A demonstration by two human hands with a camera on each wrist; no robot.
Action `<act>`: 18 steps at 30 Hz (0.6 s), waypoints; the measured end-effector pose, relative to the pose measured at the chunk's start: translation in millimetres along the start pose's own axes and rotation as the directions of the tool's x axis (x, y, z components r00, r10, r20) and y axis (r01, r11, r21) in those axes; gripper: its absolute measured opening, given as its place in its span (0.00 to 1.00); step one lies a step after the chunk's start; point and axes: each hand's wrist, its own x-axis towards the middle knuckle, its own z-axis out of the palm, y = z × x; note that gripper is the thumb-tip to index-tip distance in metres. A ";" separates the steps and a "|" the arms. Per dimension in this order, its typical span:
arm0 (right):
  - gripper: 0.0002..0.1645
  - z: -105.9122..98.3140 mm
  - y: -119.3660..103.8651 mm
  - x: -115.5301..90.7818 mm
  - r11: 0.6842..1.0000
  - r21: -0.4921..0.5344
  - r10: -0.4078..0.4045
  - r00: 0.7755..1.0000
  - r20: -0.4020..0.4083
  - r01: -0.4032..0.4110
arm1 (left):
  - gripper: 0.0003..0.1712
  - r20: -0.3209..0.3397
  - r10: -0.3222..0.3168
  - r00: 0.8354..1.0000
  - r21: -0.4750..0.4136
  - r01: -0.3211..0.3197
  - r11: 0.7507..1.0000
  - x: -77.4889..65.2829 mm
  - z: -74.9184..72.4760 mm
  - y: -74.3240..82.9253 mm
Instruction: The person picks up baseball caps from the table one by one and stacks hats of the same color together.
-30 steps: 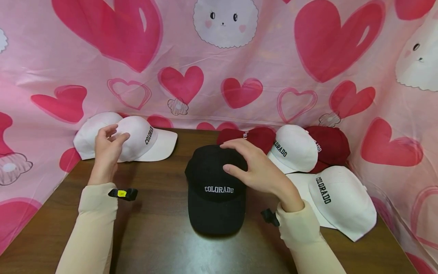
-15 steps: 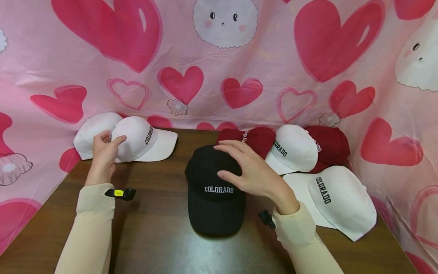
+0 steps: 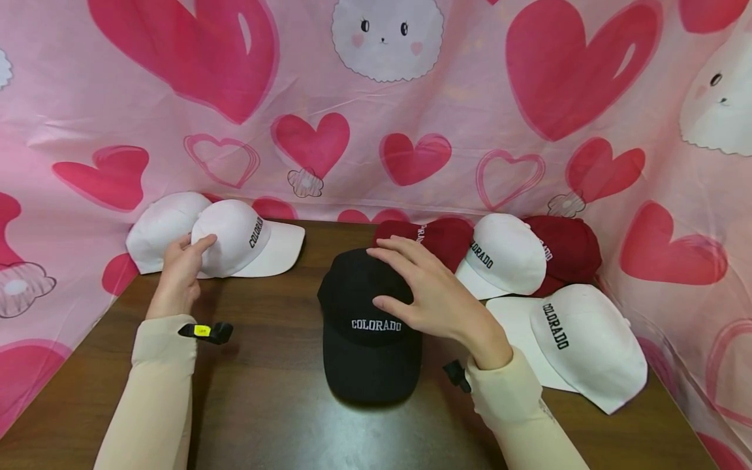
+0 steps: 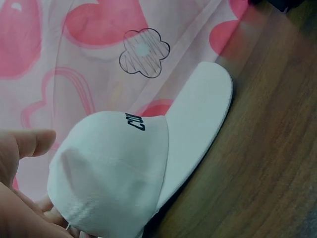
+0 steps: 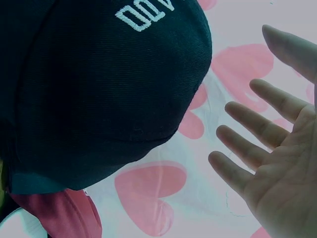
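Two white caps stand at the back left of the table. My left hand (image 3: 183, 261) is at the rear of the front white cap (image 3: 229, 238), its thumb overlapping the crown in the head view. In the left wrist view the thumb (image 4: 37, 143) stands apart from that cap (image 4: 111, 173), while the other fingers reach low behind its back edge, partly hidden. A black cap (image 3: 370, 352) lettered COLORADO rests mid-table with its brim toward me. Beside its crown hovers my right hand (image 3: 437, 297); the right wrist view shows spread fingers (image 5: 255, 129) apart from the black cap (image 5: 109, 89).
Behind the front white cap sits another white cap (image 3: 161, 225). Two dark red caps, one at the back middle (image 3: 440, 238) and one (image 3: 570, 248) further right, flank a white cap (image 3: 511, 251). Another white cap (image 3: 599, 346) lies at the right edge. Pink heart-print cloth (image 3: 329, 85) encloses the table.
My left hand has lowered slightly to the left, its fingers now in at the rear of the front white cap. My right hand has shifted a little left over the black cap.
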 end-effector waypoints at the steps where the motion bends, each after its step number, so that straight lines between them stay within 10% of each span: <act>1: 0.47 0.1 0.1 0.2 1.000 -0.002 -0.003 1.000 -0.001 0.003 | 0.47 0.002 -0.001 1.000 0.004 0.001 1.000 0.6 0.1 -0.9; 18: 0.46 0.7 1.0 -0.3 1.000 -0.004 -0.012 1.000 -0.004 0.012 | 0.47 0.085 0.065 0.994 0.011 -0.066 0.998 -2.9 8.4 -3.1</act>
